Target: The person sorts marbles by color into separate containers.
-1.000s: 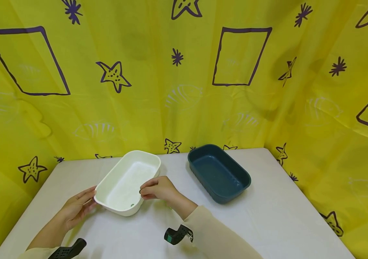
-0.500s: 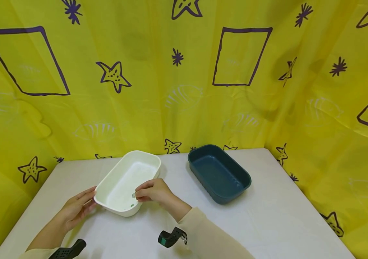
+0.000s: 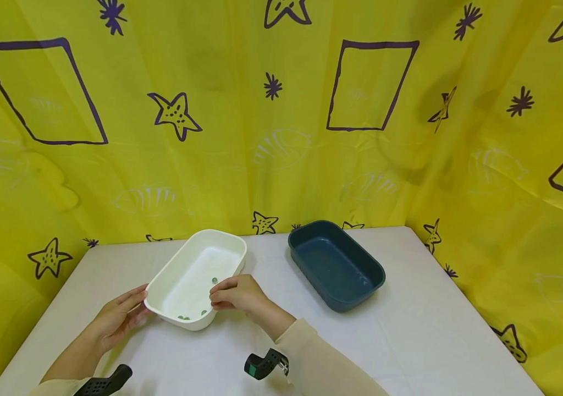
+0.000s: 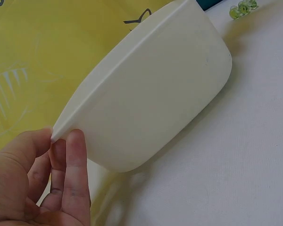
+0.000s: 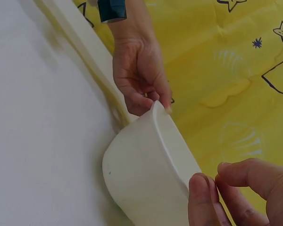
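My left hand [image 3: 118, 320] pinches the left rim of a white plastic basin [image 3: 193, 278], thumb on top and fingers beneath. Several small translucent green marbles lie inside, two together by the near wall, another marble [image 3: 204, 312] beside them and one marble [image 3: 214, 280] further up the floor. Over the basin's right rim, my right hand [image 3: 242, 294] has curled fingers, thumb and fingertips close together in the right wrist view. Whether something sits between those fingertips is hidden. On the cloth past the basin, the left wrist view shows more green marbles [image 4: 243, 8].
A dark teal basin [image 3: 333, 269] stands on the white-covered table [image 3: 425, 330], right of the white one. Yellow patterned curtain [image 3: 232, 165] surrounds the table at the back and sides. Black wrist mounts [image 3: 264, 364] are strapped to both sleeves.
More green marbles have come to lie in the white basin. My right hand has shifted slightly left and down along the rim, then a little back. The left hand stays put.
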A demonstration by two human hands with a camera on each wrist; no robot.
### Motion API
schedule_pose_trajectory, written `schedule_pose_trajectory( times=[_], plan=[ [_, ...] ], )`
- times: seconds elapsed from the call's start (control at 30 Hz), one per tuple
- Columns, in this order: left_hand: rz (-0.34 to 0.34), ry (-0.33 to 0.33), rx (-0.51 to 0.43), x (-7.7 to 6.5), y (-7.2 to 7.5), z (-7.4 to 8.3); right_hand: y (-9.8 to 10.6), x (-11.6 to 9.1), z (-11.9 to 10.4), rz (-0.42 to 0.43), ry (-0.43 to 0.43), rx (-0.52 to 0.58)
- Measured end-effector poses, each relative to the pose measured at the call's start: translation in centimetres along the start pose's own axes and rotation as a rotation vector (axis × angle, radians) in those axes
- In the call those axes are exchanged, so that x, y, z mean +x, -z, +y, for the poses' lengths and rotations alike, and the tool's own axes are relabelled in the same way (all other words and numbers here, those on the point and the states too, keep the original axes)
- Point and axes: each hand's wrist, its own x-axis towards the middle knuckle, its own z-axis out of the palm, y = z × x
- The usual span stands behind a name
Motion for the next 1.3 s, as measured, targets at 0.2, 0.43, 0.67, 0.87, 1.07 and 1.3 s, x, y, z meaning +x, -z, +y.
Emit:
schedule_pose_trajectory(
  times=[0.2,0.43,0.67,0.87,1.07,1.3],
  plan=[
    [0.007,-0.001,0.012,0.0,-0.1,0.1,1.6,-0.5,-0.3,0.004,0.015,-0.023],
    [0.014,-0.008,0.028,0.2,-0.2,0.2,5.3,-1.4,-0.9,0.025,0.057,-0.068],
    [0.019,0.001,0.032,0.3,-0.3,0.5,8.9,-3.3,-0.8,0.059,0.095,-0.149],
    [0.018,0.007,0.024,0.2,-0.3,0.6,10.5,-4.7,0.3,0.099,0.105,-0.173],
    [0.02,0.012,0.018,0.1,-0.3,0.4,11.1,-5.1,2.3,0.149,0.092,-0.231],
    [0.018,0.04,-0.015,-0.1,-0.3,0.2,11.7,-4.9,4.6,0.158,0.063,-0.225]
  ],
)
